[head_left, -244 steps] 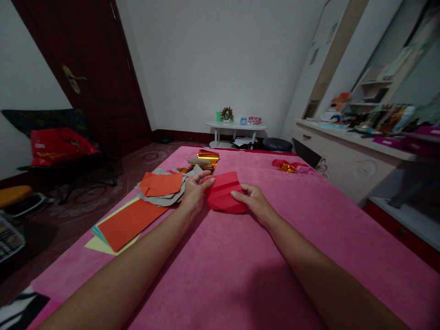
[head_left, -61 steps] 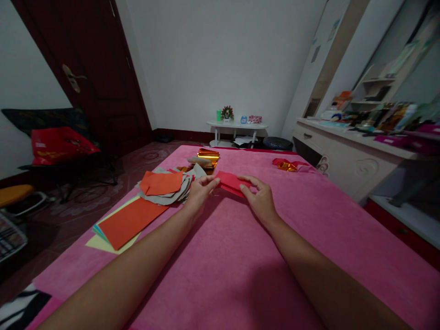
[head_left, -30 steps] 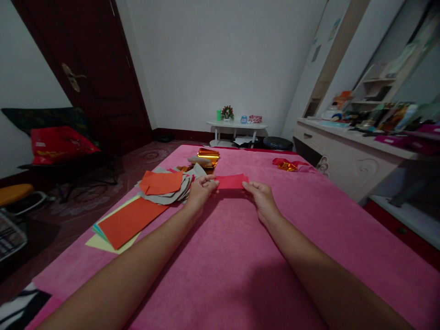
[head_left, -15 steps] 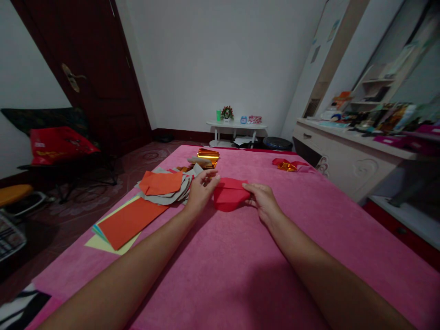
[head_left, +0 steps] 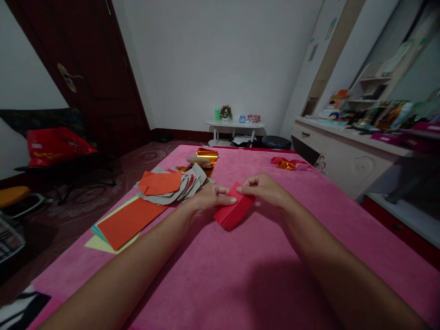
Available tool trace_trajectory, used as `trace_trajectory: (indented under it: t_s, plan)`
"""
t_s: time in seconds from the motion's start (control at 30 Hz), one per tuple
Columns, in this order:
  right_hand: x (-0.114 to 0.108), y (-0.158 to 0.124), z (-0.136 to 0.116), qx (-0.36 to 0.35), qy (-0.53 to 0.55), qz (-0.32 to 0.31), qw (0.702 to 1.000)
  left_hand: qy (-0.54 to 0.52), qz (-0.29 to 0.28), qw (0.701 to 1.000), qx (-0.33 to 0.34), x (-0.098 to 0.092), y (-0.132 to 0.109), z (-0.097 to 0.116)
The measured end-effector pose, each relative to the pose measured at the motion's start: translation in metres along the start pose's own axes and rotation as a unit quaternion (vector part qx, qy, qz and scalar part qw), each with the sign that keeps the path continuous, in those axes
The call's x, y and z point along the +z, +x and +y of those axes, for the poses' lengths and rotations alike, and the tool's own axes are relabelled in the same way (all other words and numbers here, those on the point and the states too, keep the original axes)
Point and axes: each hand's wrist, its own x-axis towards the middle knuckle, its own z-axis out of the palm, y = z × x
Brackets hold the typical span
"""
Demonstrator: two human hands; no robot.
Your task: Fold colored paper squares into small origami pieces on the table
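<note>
A folded piece of red paper (head_left: 233,214) is held over the middle of the pink-covered table, tilted with its long side running from lower left to upper right. My left hand (head_left: 210,198) is closed on its left edge, thumb lying on top. At the upper right end, my right hand (head_left: 263,187) pinches the paper between thumb and curled fingers. A crease line runs along the paper's lower part. Close beyond my left hand lies a pile of grey and red paper pieces (head_left: 192,181), with an orange paper piece (head_left: 161,182) on top.
Orange, yellow and blue sheets (head_left: 130,222) lie at the left of the pink cloth (head_left: 220,284). A shiny gold foil roll (head_left: 207,154) rests at the far side. Red and gold foil scraps (head_left: 285,164) lie far right. A white dresser (head_left: 340,149) stands to the right.
The red paper has turned from lying level to a slant and looks narrower. My left hand has come down onto it, thumb on top; my right hand has shifted to its upper end.
</note>
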Motion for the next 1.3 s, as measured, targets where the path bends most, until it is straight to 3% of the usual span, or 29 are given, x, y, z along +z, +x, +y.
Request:
trace_trajectory:
  t_s: [0.1, 0.13, 0.2, 0.33, 0.47, 0.6, 0.77, 0.93, 1.17, 1.3]
  plan:
    - [0.004, 0.005, 0.0, -0.051, 0.092, 0.167, 0.98, -0.109, 0.006, 0.993, 0.036, 0.005, 0.001, -0.001]
    - [0.005, 0.007, 0.001, -0.04, 0.128, 0.21, 0.968, -0.14, 0.019, 0.988, 0.056, 0.006, 0.003, -0.002]
    - [0.007, 0.009, 0.007, 0.032, 0.204, 0.235, 0.95, -0.189, 0.063, 0.975, 0.101, 0.006, 0.007, -0.004]
    - [0.015, 0.007, 0.016, 0.169, 0.289, 0.111, 0.936, -0.241, 0.162, 0.938, 0.188, 0.002, 0.014, -0.008]
    - [0.03, 0.001, 0.017, 0.128, 0.265, 0.021, 0.955, -0.249, 0.225, 0.917, 0.216, -0.001, 0.018, -0.01]
    - [0.04, -0.001, 0.018, 0.053, 0.248, 0.062, 0.965, -0.257, 0.222, 0.913, 0.225, 0.003, 0.016, -0.012]
    - [0.033, 0.002, 0.018, -0.012, 0.221, 0.129, 0.967, -0.216, 0.201, 0.933, 0.206, 0.007, 0.012, -0.012]
    - [0.02, 0.001, 0.012, -0.013, 0.146, 0.104, 0.984, -0.159, 0.201, 0.938, 0.233, -0.003, 0.013, -0.012]
    - [0.019, 0.001, 0.017, 0.002, 0.176, 0.058, 0.983, -0.053, 0.243, 0.938, 0.242, -0.012, 0.018, -0.015]
    - [0.02, 0.004, 0.022, 0.001, 0.232, 0.068, 0.97, -0.009, 0.2, 0.953, 0.23, -0.007, 0.015, -0.015]
